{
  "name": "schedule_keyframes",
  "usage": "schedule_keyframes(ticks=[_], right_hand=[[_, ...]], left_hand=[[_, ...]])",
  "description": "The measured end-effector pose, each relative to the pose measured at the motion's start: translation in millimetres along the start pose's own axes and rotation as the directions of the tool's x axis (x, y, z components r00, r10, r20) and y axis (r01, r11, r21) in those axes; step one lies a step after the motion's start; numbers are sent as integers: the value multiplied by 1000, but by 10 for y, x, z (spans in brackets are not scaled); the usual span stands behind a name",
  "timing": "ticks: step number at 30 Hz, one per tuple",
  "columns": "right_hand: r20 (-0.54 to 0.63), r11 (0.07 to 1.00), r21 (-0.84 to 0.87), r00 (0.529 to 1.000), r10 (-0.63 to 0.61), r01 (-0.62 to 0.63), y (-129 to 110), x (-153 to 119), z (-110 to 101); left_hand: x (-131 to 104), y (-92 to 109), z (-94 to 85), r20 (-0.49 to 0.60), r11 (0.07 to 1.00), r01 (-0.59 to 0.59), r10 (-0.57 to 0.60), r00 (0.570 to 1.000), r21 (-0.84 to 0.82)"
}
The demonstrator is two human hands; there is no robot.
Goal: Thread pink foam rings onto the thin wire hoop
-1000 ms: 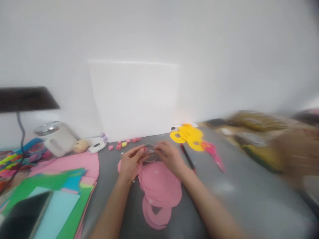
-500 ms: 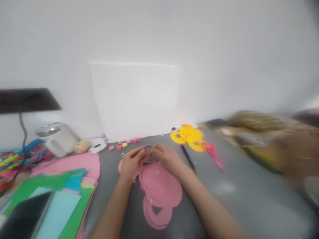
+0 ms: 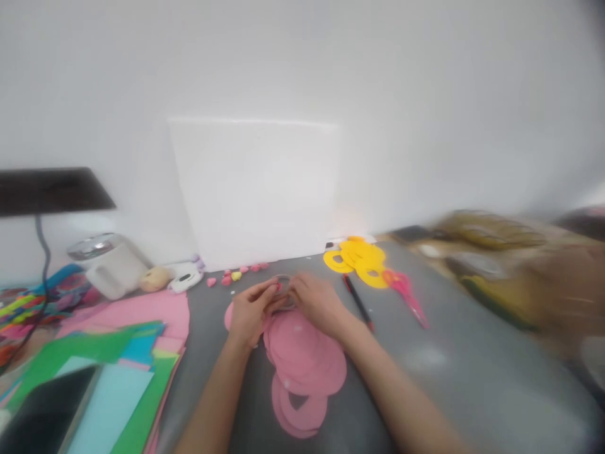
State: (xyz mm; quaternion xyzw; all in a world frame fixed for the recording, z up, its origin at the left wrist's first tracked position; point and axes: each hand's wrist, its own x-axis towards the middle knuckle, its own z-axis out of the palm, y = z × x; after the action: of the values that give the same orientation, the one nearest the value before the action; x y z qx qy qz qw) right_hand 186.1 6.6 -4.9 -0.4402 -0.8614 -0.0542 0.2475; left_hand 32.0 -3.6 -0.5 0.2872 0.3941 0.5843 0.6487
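Tape roll [image 3: 282, 291] between fingers [image 3: 273, 290] of both hands, above pink discs [image 3: 305, 353].

Single head view — looks forward and down over grey table [image 3: 449, 378], toward white wall [image 3: 302, 63]; hands mid-distance.

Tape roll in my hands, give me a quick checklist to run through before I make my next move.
1. Both hands on the tape roll: ok, left hand and right hand meet at it.
2. Loose tape end found: cannot tell, too blurred.
3. Pink paper circles close by: ok, stacked just below the hands.
4. Scissors within sight: ok, to the right by the yellow cutouts.
5. Pen clear of the circles: ok, lying apart on the right.
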Motion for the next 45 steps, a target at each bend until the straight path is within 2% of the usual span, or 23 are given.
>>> schedule_keyframes(ticks=[4,7,9,12,16,19,21,24,27,30,33,39,42,45], right_hand=[[9,989,80,993,121,-121,-8,9,-12],[-24,918,296,958,285,-265,16,11,-19],[-18,786,511,910,414,-347,47,13,-26],[68,495,771,825,561,-400,90,13,-48],[182,184,908,749,638,-377,99,8,-92],[238,83,926,739,630,-369,73,6,-110],[234,96,926,755,613,-364,51,4,-109],[175,191,917,785,594,-349,17,-8,-100],[15,417,858,827,562,-299,-21,-28,-98],[-173,650,736,877,449,-188,-55,-44,-106],[-286,780,620,903,322,-82,-76,-52,-111],[-417,864,497,896,155,82,-100,-65,-91],[-406,883,457,908,106,101,-100,-66,-77],[-367,904,424,924,109,62,-80,-68,-58]], left_hand=[[2,-5,-9,11,1000,10,-10,1000,-1],[-5,11,-6,5,1000,21,-21,1000,21],[-11,22,0,-2,999,20,-20,1000,40],[-15,26,4,-13,994,-8,9,1000,105],[-13,8,-10,-9,923,-105,117,993,370],[-17,11,-12,31,797,-210,234,972,567],[-28,29,-1,58,736,-262,290,955,624],[-51,60,21,47,765,-239,264,963,597],[-64,69,23,27,850,-151,159,987,505],[-53,48,-2,74,925,-104,82,994,366],[-36,23,-29,157,968,-61,23,987,243],[-26,14,-20,159,991,6,-27,987,132],[-33,30,-6,163,997,26,-38,986,73],[-47,56,3,181,998,46,-51,982,31]])
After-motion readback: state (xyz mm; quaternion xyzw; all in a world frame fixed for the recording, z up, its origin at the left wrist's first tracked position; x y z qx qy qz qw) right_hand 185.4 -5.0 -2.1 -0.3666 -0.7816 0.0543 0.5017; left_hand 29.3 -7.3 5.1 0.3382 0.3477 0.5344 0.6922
